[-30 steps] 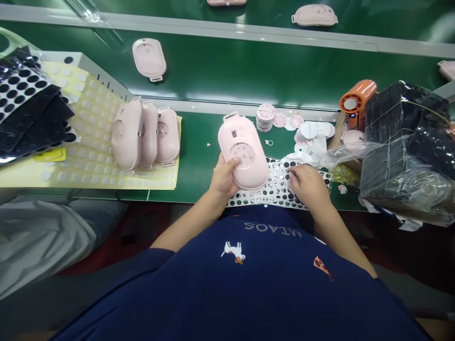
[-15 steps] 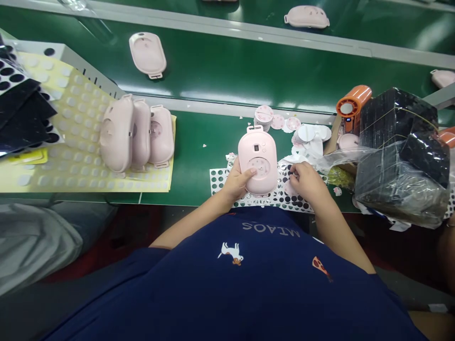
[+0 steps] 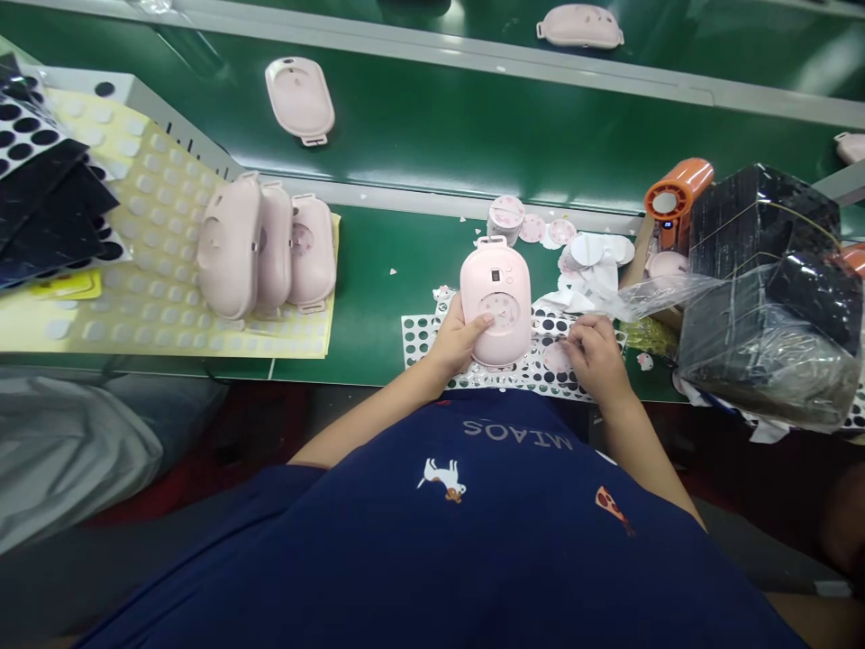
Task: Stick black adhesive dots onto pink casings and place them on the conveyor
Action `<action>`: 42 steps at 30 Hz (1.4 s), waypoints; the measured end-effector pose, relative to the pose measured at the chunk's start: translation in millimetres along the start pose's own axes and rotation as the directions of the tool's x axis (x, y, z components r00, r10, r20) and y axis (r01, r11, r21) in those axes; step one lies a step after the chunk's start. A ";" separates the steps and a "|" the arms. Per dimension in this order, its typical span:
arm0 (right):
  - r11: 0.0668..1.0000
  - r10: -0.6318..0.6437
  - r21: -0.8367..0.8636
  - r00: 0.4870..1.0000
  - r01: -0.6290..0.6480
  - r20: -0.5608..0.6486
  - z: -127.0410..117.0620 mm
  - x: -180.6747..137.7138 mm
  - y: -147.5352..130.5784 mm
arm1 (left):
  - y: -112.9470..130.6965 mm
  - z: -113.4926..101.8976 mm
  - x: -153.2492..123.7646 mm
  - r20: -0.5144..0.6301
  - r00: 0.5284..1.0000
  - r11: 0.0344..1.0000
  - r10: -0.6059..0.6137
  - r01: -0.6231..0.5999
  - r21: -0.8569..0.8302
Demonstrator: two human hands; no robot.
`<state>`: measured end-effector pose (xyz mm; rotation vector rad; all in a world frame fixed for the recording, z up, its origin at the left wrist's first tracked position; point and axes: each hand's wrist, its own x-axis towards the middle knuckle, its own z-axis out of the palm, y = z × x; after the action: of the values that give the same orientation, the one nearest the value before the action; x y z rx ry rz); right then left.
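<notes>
My left hand (image 3: 459, 341) grips a pale pink plastic casing (image 3: 496, 306) from below, with its thumb on the round recess in the casing's face. The casing stands nearly upright in the view, its loop end pointing away from me. My right hand (image 3: 596, 357) rests on a white sheet with punched holes and black dots (image 3: 425, 335), next to a small pink disc (image 3: 558, 357). Its fingertips are close together, and I cannot tell whether they pinch anything.
Three pink casings (image 3: 263, 248) lie on a yellow sheet of clear pads (image 3: 155, 207) at left. Black-dot sheets (image 3: 47, 180) overlap it. At right are a plastic-wrapped black bundle (image 3: 763, 306), an orange fan (image 3: 672, 198), white discs (image 3: 587, 261) and a stack of pink discs (image 3: 505, 219).
The casing has turned from tilted to nearly upright in my left hand. My right hand has shifted slightly toward me on the sheet, and the pink disc now shows beside it.
</notes>
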<state>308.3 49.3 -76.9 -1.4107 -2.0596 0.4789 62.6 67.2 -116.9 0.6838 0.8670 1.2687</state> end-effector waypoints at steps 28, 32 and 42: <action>0.690 0.409 0.690 0.905 -0.220 -0.120 -28.6 38.3 -104.3 | 41.1 36.4 -33.6 0.320 0.912 0.768 0.255 -0.392 0.507; 0.696 0.414 0.683 0.901 -0.221 -0.131 -27.9 38.7 -104.6 | 43.8 38.0 -34.8 0.342 0.912 0.762 0.227 -0.385 0.521; 0.588 0.461 0.771 0.884 -0.244 -0.072 -25.4 44.0 -108.3 | 43.9 35.0 -34.5 0.418 0.849 0.644 0.322 -0.520 0.561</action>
<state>235.9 48.7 18.2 -1.2480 -1.1000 1.0970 67.3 42.4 -56.0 1.6965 0.9440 1.2145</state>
